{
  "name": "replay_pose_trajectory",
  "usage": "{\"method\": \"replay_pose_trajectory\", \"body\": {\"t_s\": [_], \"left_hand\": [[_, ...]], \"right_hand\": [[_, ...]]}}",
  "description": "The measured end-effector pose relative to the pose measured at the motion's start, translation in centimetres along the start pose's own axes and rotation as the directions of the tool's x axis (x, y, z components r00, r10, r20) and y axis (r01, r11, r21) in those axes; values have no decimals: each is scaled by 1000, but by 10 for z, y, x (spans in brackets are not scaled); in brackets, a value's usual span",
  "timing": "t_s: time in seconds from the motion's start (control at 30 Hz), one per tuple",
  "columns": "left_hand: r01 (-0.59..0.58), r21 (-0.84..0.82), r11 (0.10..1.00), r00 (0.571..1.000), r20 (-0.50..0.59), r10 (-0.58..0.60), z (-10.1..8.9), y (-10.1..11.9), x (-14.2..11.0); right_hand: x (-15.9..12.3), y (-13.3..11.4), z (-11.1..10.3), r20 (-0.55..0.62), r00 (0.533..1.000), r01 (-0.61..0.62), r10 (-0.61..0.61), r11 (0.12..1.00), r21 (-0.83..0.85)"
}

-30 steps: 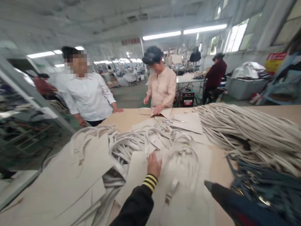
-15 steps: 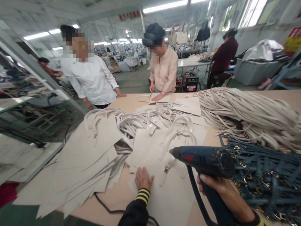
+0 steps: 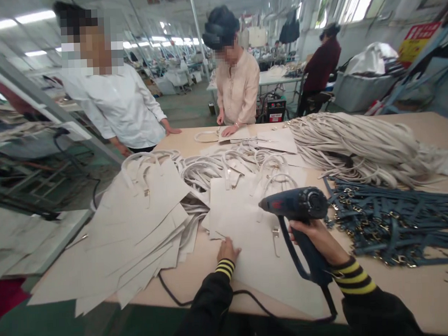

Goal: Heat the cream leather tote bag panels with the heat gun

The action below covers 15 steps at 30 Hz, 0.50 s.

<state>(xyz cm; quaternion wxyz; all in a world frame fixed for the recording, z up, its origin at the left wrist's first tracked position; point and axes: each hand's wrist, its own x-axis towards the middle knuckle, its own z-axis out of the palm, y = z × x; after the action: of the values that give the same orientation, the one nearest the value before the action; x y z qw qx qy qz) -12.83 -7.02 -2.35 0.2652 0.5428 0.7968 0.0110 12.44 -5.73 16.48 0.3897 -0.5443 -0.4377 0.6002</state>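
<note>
- The workshop floor (image 3: 176,107) ran far back behind a broad tan table (image 3: 404,291), where two co-workers, one in a white shirt (image 3: 115,103) and one in a beige shirt (image 3: 243,81), stood across from the wearer.
- Pale pieces (image 3: 138,239) lay fanned on the table's left; cream straps (image 3: 355,139) were heaped at the far right, with blue straps (image 3: 394,216) nearer.
- A pale panel (image 3: 260,269) lay before the wearer, under what I took for a hot-air gun (image 3: 293,204), its nozzle pointing left.
- It looked to me like a moment of steadying and aiming; shifting the gun would call for slack in the cord (image 3: 250,295) and fingers clear of the nozzle.
- The right hand (image 3: 320,238) was wrapped round the gun's handle.
- The left hand (image 3: 229,251) rested on the panel's edge, fingers loosely apart, gripping nothing I could see.
- A red-and-yellow sign (image 3: 418,41), a label (image 3: 276,117) on a black machine (image 3: 276,106) and the gun's red mark (image 3: 276,204) were all too small or blurred to read.
</note>
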Motion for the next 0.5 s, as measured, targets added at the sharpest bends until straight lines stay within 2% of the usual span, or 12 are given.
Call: {"method": "replay_pose_trajectory", "body": {"t_s": [0.07, 0.17, 0.27, 0.3, 0.37, 0.43, 0.5], "left_hand": [[-51, -23, 998, 999, 20, 51, -3, -6, 1], [-124, -72, 990, 991, 48, 127, -6, -20, 2], [-157, -135, 978, 986, 40, 164, -7, -44, 3], [-158, -156, 975, 986, 33, 165, -7, -54, 4], [-153, -199, 968, 987, 23, 160, -9, -73, 5], [-154, -236, 959, 987, 15, 162, -13, -87, 7], [-171, -264, 949, 984, 0, 177, -19, -91, 10]], "right_hand": [[-19, 2, -15, -157, 988, 4, -16, 997, -76], [-46, 8, -41, -377, 926, -34, -15, 992, -123], [-78, 19, -59, -478, 877, -135, 47, 979, -151], [-91, 23, -60, -472, 876, -190, 97, 970, -152], [-118, 31, -51, -389, 895, -292, 217, 946, -144], [-140, 38, -28, -240, 920, -353, 310, 921, -165], [-152, 44, 7, -81, 938, -345, 336, 913, -217]]}}
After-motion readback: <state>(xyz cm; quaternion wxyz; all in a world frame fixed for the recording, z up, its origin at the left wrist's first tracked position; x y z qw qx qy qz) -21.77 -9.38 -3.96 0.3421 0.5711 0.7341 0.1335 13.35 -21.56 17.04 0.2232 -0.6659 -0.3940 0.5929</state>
